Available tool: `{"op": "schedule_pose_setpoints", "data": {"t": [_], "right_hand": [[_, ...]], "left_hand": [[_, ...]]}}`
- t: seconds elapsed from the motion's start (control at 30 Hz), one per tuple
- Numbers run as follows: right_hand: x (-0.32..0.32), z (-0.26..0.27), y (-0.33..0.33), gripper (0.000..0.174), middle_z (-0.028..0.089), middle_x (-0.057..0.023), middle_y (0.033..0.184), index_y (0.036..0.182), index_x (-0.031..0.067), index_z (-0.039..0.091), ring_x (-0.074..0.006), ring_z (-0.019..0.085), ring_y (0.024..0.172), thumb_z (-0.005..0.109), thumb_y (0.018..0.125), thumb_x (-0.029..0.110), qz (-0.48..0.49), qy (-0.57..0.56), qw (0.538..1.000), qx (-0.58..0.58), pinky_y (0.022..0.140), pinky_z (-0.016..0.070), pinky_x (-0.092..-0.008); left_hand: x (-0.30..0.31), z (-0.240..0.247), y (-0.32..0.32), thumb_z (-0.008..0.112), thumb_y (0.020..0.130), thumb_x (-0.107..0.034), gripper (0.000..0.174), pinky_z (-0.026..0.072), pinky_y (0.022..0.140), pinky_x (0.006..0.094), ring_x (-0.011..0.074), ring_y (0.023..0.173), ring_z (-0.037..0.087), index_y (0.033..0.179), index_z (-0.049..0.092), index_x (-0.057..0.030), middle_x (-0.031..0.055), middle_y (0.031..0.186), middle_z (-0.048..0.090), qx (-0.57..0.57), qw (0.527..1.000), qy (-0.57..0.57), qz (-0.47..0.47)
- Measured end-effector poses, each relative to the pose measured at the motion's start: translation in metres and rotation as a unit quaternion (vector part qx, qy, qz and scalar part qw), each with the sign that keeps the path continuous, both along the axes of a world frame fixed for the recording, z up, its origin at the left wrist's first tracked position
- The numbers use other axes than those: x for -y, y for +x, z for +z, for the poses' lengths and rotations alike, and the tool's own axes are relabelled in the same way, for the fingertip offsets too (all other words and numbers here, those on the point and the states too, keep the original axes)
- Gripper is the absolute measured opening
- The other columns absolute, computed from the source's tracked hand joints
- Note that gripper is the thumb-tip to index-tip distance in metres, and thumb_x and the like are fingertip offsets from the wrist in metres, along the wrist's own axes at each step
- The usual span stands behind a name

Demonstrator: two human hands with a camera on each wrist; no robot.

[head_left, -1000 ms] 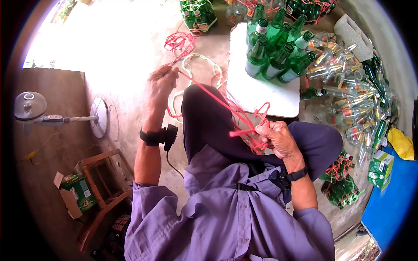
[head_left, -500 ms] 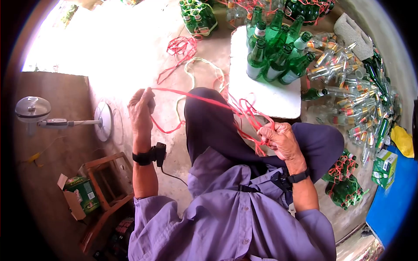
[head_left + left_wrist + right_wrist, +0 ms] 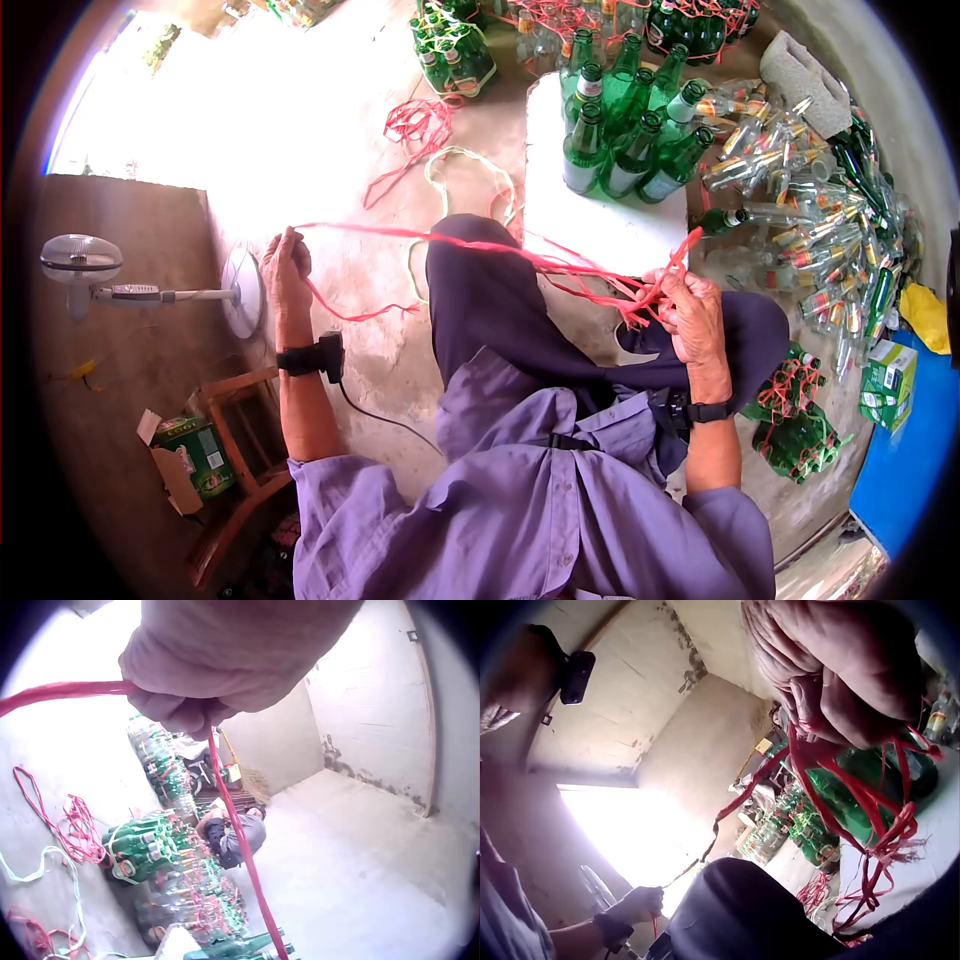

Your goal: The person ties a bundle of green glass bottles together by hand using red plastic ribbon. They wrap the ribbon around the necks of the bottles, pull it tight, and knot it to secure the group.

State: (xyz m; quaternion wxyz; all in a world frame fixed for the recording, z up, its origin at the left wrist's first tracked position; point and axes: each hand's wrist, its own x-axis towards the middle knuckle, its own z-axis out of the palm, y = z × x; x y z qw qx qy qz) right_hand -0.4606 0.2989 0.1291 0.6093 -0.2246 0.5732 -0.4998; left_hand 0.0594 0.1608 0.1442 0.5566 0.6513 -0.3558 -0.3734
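My left hand (image 3: 287,272) pinches a red plastic twine (image 3: 470,244) out at the left. From there the twine runs across above the dark trousers to my right hand (image 3: 693,315), which grips a bunch of its loops near the right knee. A loose end of twine hangs below the left hand. In the left wrist view, the strand comes out on both sides of the curled fingers (image 3: 176,712). Knotted, frayed loops (image 3: 885,851) dangle under the right hand in the right wrist view. Green bottles (image 3: 630,130) stand grouped on a white board (image 3: 600,230) beyond the knees.
A tangle of red twine (image 3: 420,122) and a pale green strand (image 3: 465,152) lie on the floor. Many clear bottles (image 3: 800,220) are heaped at the right beside a concrete block (image 3: 806,84). A fan (image 3: 240,292) and an opened carton (image 3: 190,455) are at the left.
My left hand has moved outward to the left and down, drawing the twine long. The right hand has shifted right with its loops, so the strand between the hands is longer and flatter.
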Motion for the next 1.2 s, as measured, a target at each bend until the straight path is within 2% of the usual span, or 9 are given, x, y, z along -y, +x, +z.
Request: {"op": "schedule_pose_setpoints", "data": {"t": [0.13, 0.23, 0.3, 0.37, 0.47, 0.73, 0.8, 0.97, 1.2], "right_hand": [[0.001, 0.016, -0.002, 0.027, 0.062, -0.0042, 0.066, 0.097, -0.0076, 0.067, -0.0009, 0.033, 0.044, 0.061, 0.095, 0.019, 0.038, 0.003, 0.993, 0.113, 0.040, 0.0211, -0.0186], [0.005, 0.016, 0.002, 0.040, 0.061, -0.0053, 0.069, 0.102, -0.0086, 0.065, -0.0018, 0.032, 0.044, 0.057, 0.099, 0.030, 0.062, -0.007, 0.970, 0.234, 0.040, 0.0210, -0.0180], [0.009, 0.019, 0.004, 0.051, 0.061, -0.0071, 0.074, 0.107, -0.0085, 0.064, -0.0023, 0.032, 0.045, 0.052, 0.100, 0.040, 0.035, 0.017, 0.939, 0.343, 0.040, 0.0209, -0.0170], [0.011, 0.022, 0.004, 0.056, 0.061, -0.0080, 0.077, 0.108, -0.0084, 0.063, -0.0025, 0.032, 0.045, 0.048, 0.100, 0.045, 0.040, 0.008, 0.929, 0.368, 0.039, 0.0208, -0.0169], [0.013, 0.023, 0.004, 0.076, 0.063, -0.0114, 0.089, 0.113, -0.0095, 0.062, -0.0030, 0.031, 0.046, 0.038, 0.098, 0.062, 0.055, -0.011, 0.906, 0.419, 0.038, 0.0200, -0.0166], [0.020, 0.038, 0.020, 0.087, 0.067, -0.0141, 0.100, 0.119, -0.0112, 0.057, -0.0035, 0.032, 0.049, 0.038, 0.094, 0.069, 0.095, -0.034, 0.906, 0.411, 0.038, 0.0188, -0.0178], [0.021, 0.035, 0.018, 0.085, 0.067, -0.0136, 0.101, 0.119, -0.0111, 0.057, -0.0035, 0.032, 0.049, 0.037, 0.095, 0.068, 0.097, -0.034, 0.904, 0.414, 0.038, 0.0188, -0.0179], [0.018, 0.028, 0.020, 0.073, 0.068, -0.0145, 0.104, 0.119, -0.0093, 0.059, -0.0025, 0.036, 0.051, 0.039, 0.099, 0.058, 0.059, -0.009, 0.933, 0.356, 0.040, 0.0219, -0.0166], [0.015, 0.005, 0.018, 0.047, 0.067, -0.0131, 0.098, 0.106, -0.0039, 0.062, -0.0009, 0.038, 0.051, 0.051, 0.099, 0.041, 0.031, 0.015, 0.950, 0.309, 0.041, 0.0275, -0.0144]], "left_hand": [[0.000, -0.031, 0.016, 0.061, 0.096, -0.020, 0.021, 0.0278, 0.043, 0.0222, 0.0070, 0.048, 0.042, 0.086, 0.062, -0.0023, -0.0011, 0.061, 0.053, 0.027, 0.997, 0.072, -0.009], [-0.006, -0.024, -0.025, 0.064, 0.093, -0.024, 0.031, 0.0459, 0.069, 0.0247, 0.0113, 0.080, 0.060, 0.111, 0.063, 0.0006, 0.0086, 0.091, 0.068, 0.060, 0.992, 0.106, -0.018], [-0.008, -0.042, -0.034, 0.067, 0.089, -0.023, 0.047, 0.0449, 0.094, 0.0334, 0.0261, 0.106, 0.059, 0.128, 0.057, 0.0011, 0.0175, 0.116, 0.065, 0.322, 0.946, -0.001, -0.045], [-0.027, 0.006, -0.101, 0.068, 0.086, -0.015, 0.042, 0.0445, 0.097, 0.0344, 0.0276, 0.112, 0.059, 0.125, 0.060, -0.0001, 0.0193, 0.118, 0.065, 0.370, 0.920, -0.071, -0.109], [-0.061, 0.038, -0.183, 0.065, 0.088, -0.004, 0.036, 0.0426, 0.103, 0.0356, 0.0255, 0.117, 0.059, 0.123, 0.060, 0.0001, 0.0160, 0.127, 0.063, 0.221, 0.880, -0.111, -0.407], [-0.091, 0.002, -0.312, 0.070, 0.083, -0.014, 0.041, 0.0528, 0.083, 0.0383, 0.0327, 0.095, 0.068, 0.121, 0.062, -0.0006, 0.0191, 0.101, 0.070, 0.169, 0.802, -0.081, -0.567], [-0.091, 0.002, -0.315, 0.067, 0.087, -0.014, 0.024, 0.0536, 0.074, 0.0342, 0.0242, 0.078, 0.070, 0.106, 0.069, 0.0011, 0.0131, 0.084, 0.072, 0.143, 0.827, 0.056, -0.540], [-0.075, 0.018, -0.288, 0.058, 0.097, -0.017, 0.022, 0.0499, 0.067, 0.0242, 0.0066, 0.072, 0.062, 0.098, 0.072, 0.0002, 0.0030, 0.080, 0.070, -0.012, 0.860, 0.063, -0.506], [-0.037, 0.044, -0.250, 0.051, 0.103, -0.036, 0.046, 0.0479, 0.061, 0.0205, 0.0068, 0.068, 0.060, 0.110, 0.066, 0.0069, 0.0054, 0.083, 0.071, 0.003, 0.892, 0.059, -0.448]]}}
